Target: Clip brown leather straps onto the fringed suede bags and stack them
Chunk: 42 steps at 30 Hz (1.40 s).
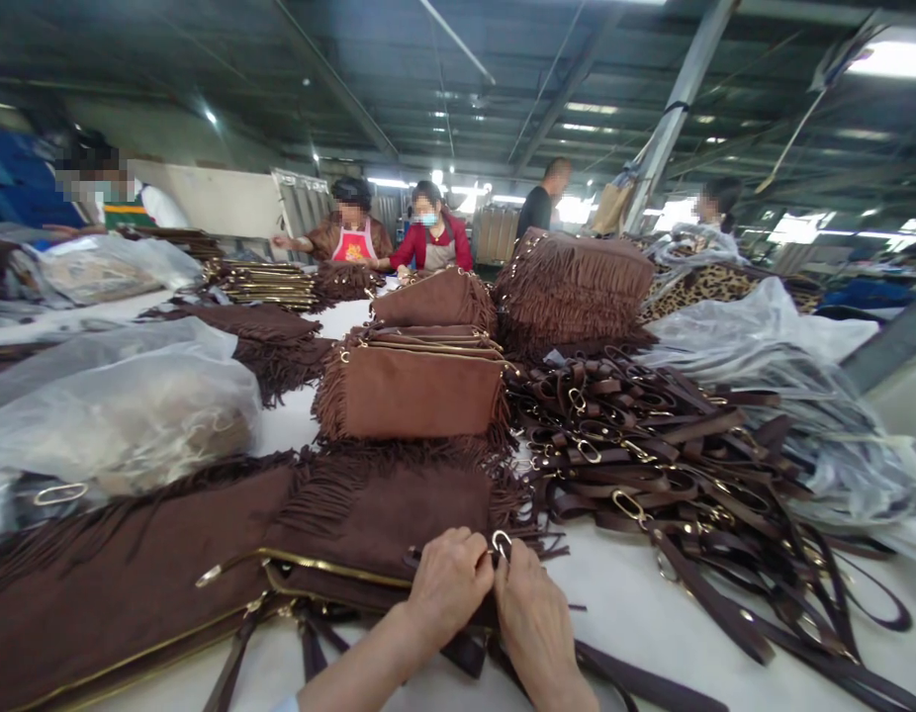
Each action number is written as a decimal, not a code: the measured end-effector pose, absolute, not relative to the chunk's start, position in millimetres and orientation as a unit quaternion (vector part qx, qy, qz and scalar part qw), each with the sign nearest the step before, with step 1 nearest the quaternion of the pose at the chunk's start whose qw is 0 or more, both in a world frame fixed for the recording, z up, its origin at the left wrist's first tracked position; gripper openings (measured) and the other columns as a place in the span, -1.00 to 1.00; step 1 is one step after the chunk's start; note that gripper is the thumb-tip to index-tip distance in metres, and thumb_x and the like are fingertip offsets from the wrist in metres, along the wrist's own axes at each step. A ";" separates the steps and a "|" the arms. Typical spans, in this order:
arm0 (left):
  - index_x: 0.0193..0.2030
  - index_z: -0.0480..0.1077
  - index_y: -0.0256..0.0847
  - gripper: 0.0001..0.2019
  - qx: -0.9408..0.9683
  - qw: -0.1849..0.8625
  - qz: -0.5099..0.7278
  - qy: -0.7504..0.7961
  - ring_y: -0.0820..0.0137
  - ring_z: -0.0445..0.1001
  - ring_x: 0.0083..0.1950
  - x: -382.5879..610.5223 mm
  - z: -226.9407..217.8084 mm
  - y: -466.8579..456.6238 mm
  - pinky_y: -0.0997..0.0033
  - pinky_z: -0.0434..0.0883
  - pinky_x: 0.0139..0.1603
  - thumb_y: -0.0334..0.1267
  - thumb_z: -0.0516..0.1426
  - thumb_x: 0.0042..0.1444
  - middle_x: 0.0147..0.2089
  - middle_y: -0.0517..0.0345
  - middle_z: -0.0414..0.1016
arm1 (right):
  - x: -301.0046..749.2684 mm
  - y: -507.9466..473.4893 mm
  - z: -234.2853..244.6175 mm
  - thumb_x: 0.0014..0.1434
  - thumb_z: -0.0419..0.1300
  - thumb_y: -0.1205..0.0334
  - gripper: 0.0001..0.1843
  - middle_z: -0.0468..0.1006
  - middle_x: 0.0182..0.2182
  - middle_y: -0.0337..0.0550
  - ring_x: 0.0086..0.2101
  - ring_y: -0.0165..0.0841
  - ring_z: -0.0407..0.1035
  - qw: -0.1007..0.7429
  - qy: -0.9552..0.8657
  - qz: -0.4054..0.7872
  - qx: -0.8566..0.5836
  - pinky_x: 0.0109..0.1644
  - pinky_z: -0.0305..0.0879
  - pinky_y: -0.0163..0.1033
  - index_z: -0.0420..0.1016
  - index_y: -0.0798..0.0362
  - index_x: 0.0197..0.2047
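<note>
My left hand [450, 578] is closed, pinching the corner of a brown fringed bag [413, 504] beside its open gold zipper [331, 567]. Right beside it, my right hand [532, 613] is closed on a gold clasp [501, 542] at the bag's corner. A dark brown strap [643, 677] trails out from under that hand along the table. My fingertips hide how the clasp and the bag meet. More brown fringed bag material [168, 549] lies flat to the left, with short straps hanging at its zipper edge.
A heap of dark straps with gold clasps [636, 435] lies to the right. Brown fringed bags [424, 396] stand ahead, with a taller stack [573, 287] behind. Clear plastic bags [146, 415] are on both sides. Several people work across the table.
</note>
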State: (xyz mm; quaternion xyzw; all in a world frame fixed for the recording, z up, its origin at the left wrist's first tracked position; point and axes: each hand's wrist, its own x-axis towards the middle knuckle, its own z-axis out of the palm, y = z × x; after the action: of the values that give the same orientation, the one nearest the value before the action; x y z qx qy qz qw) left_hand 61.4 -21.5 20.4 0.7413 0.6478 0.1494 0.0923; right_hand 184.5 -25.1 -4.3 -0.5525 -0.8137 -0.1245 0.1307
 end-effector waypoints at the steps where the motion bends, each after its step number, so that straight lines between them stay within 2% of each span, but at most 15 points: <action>1: -0.43 0.39 -0.21 -0.85 0.739 0.096 0.154 0.649 0.39 0.44 -0.27 61.5 20.3 -21.3 0.46 0.31 -0.27 -0.43 0.03 0.08 -0.38 0.17 0.47 | 183.3 -24.7 -5.4 0.07 0.01 0.56 -0.74 0.48 -0.38 -0.14 -0.41 -0.32 0.45 0.129 -0.817 -0.123 -0.549 -0.42 0.38 -0.30 0.34 0.08 -0.22; 7: -0.46 0.39 -0.22 -0.83 0.734 0.115 0.164 0.649 0.38 0.43 -0.28 61.3 16.0 -19.9 0.45 0.29 -0.29 -0.44 0.02 0.07 -0.38 0.15 0.47 | 182.4 -27.5 -7.7 0.10 -0.08 0.59 -0.69 0.47 -0.37 -0.10 -0.40 -0.31 0.46 0.124 -0.821 -0.111 -0.546 -0.39 0.40 -0.28 0.31 0.11 -0.17; 11: -0.47 0.37 -0.23 -0.81 0.732 0.121 0.167 0.649 0.36 0.42 -0.28 61.0 13.4 -18.9 0.43 0.28 -0.28 -0.45 0.00 0.08 -0.38 0.13 0.47 | 177.9 -29.8 -9.6 0.07 -0.07 0.61 -0.71 0.48 -0.40 -0.09 -0.41 -0.31 0.47 0.126 -0.821 -0.102 -0.548 -0.39 0.41 -0.28 0.31 0.12 -0.22; 18: -0.46 0.37 -0.24 -0.81 0.733 0.128 0.170 0.646 0.36 0.41 -0.27 59.1 16.3 -20.3 0.42 0.28 -0.26 -0.46 -0.01 0.09 -0.37 0.12 0.47 | 169.5 -32.0 -6.9 0.07 -0.02 0.60 -0.74 0.46 -0.46 -0.21 -0.48 -0.35 0.45 0.130 -0.815 -0.108 -0.554 -0.46 0.37 -0.32 0.30 0.08 -0.25; 24: -0.45 0.37 -0.24 -0.81 0.742 0.133 0.176 0.633 0.38 0.39 -0.26 57.0 13.9 -22.7 0.43 0.28 -0.24 -0.45 0.00 0.12 -0.36 0.13 0.46 | 177.8 -28.5 -3.9 0.12 -0.03 0.54 -0.78 0.44 -0.42 -0.16 -0.45 -0.33 0.45 0.120 -0.822 -0.133 -0.540 -0.48 0.34 -0.33 0.33 0.10 -0.24; 34: -0.41 0.37 -0.25 -0.79 0.742 0.146 0.170 0.631 0.36 0.38 -0.24 55.3 8.9 -21.6 0.40 0.28 -0.21 -0.43 -0.04 0.16 -0.34 0.10 0.45 | 174.7 -31.1 -8.2 0.11 -0.09 0.57 -0.73 0.43 -0.44 -0.17 -0.46 -0.32 0.43 0.126 -0.838 -0.157 -0.508 -0.46 0.29 -0.30 0.30 0.08 -0.24; 38: -0.36 0.38 -0.27 -0.80 0.753 0.165 0.162 0.616 0.35 0.38 -0.21 54.4 13.9 -21.2 0.40 0.28 -0.18 -0.38 -0.03 0.19 -0.30 0.09 0.45 | 189.9 -39.1 -11.8 0.15 -0.10 0.49 -0.80 0.45 -0.48 -0.20 -0.50 -0.35 0.44 0.148 -0.841 -0.147 -0.500 -0.49 0.29 -0.32 0.26 0.07 -0.25; 42: -0.25 0.42 -0.18 -0.86 0.796 0.201 0.146 0.551 0.38 0.38 -0.16 28.8 33.0 -22.8 0.45 0.27 -0.14 -0.19 0.13 0.10 -0.25 0.18 0.46 | 214.2 -42.2 -10.1 0.26 -0.18 0.32 -0.82 0.48 -0.53 -0.25 -0.58 -0.39 0.44 0.181 -0.848 -0.116 -0.485 -0.58 0.26 -0.34 0.22 0.09 -0.19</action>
State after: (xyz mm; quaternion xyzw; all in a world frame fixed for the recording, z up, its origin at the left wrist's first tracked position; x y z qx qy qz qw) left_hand 28.8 -22.8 33.0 0.7963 0.5515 0.1456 0.2013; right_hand 214.2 -42.2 -10.1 -0.4851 -0.8475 -0.1162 0.1813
